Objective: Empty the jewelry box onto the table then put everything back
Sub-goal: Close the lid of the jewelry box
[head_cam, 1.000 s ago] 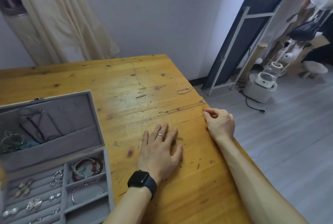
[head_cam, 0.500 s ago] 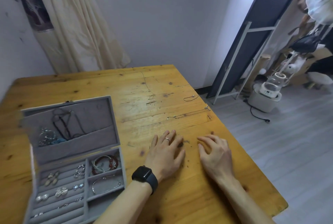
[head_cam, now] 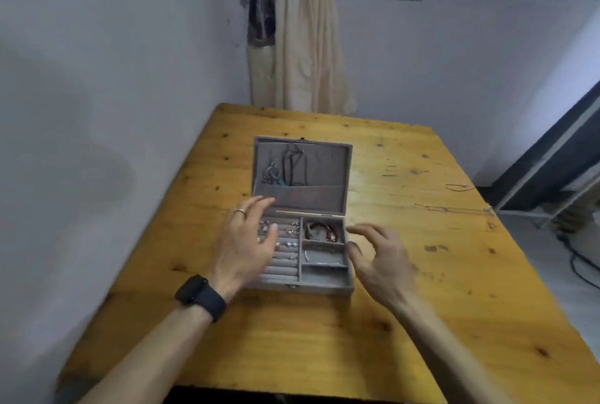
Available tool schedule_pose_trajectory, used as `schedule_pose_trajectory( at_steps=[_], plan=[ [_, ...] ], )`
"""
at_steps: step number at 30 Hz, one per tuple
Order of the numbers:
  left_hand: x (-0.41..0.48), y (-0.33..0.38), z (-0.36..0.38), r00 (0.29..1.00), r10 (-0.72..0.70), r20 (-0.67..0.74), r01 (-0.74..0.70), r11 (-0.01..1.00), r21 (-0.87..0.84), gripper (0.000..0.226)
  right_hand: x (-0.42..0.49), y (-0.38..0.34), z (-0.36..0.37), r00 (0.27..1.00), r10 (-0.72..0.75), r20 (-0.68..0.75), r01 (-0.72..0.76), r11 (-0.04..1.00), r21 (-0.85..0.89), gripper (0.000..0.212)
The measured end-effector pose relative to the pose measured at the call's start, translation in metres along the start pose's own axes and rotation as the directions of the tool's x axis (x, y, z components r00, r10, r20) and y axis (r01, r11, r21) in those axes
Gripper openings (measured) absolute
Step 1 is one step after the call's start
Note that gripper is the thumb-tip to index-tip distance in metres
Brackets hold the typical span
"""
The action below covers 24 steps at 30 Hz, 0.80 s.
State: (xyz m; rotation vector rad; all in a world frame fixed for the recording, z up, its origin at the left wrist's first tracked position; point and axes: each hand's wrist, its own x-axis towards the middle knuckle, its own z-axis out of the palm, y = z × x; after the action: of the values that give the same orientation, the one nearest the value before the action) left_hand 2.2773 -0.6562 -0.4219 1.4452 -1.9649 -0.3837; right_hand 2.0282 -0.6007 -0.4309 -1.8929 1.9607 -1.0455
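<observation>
Two bare forearms reach forward over a wooden table (head_cam: 324, 338). The left hand (head_cam: 245, 243), with a black watch (head_cam: 200, 297) on its wrist and a ring on one finger, hovers with fingers spread over the ring rows of an open grey jewelry box (head_cam: 302, 286), holding nothing. The right hand (head_cam: 378, 260) is just beside the box's right wall, fingers loosely curled and apart, also empty. Bracelets lie in the box's right compartments; necklaces hang inside the raised lid (head_cam: 302, 173). Farther right, a thin chain (head_cam: 454, 209) and a dark cord (head_cam: 456, 187) lie near the table's edge. A cream curtain (head_cam: 302, 56) hangs behind.
</observation>
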Motion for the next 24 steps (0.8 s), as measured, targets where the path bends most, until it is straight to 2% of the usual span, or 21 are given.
schedule_pose_trajectory(
  at_steps=[3,5,8,12,15,18,22,24],
  plan=[
    [-0.030,-0.038,-0.014,0.989,-0.150,0.008,0.151,0.988,-0.045,0.054,0.042,-0.028,0.012,0.998,-0.056,-0.007,0.056,0.998,-0.022,0.031],
    [-0.047,-0.053,-0.016,0.979,-0.197,0.044,0.197,0.980,0.015,0.070,0.073,-0.044,0.018,0.996,-0.088,0.013,0.088,0.992,-0.092,0.042],
    [-0.061,-0.067,-0.016,0.979,-0.143,0.144,0.111,0.971,0.210,0.091,0.116,-0.068,0.025,0.992,-0.108,0.063,0.122,0.955,-0.270,0.068],
    [-0.067,-0.073,-0.010,0.959,-0.061,0.277,-0.024,0.956,0.294,0.109,0.157,-0.087,0.036,0.983,-0.052,0.179,0.122,0.905,-0.409,0.085],
    [-0.066,-0.074,-0.007,0.967,-0.062,0.249,-0.016,0.954,0.299,0.113,0.174,-0.092,0.043,0.966,0.035,0.255,0.089,0.886,-0.456,0.080],
    [-0.065,-0.074,-0.006,0.975,-0.038,0.217,-0.026,0.958,0.285,0.107,0.180,-0.097,0.045,0.973,0.062,0.223,0.059,0.866,-0.496,0.066],
    [-0.066,-0.073,-0.007,0.983,-0.014,0.185,-0.035,0.965,0.259,0.101,0.174,-0.103,0.037,0.992,-0.072,0.102,0.117,0.822,-0.557,0.049],
    [-0.065,-0.073,-0.008,0.984,-0.019,0.179,-0.028,0.967,0.254,0.099,0.166,-0.105,0.030,0.986,-0.149,0.079,0.169,0.860,-0.481,0.040]
  ],
)
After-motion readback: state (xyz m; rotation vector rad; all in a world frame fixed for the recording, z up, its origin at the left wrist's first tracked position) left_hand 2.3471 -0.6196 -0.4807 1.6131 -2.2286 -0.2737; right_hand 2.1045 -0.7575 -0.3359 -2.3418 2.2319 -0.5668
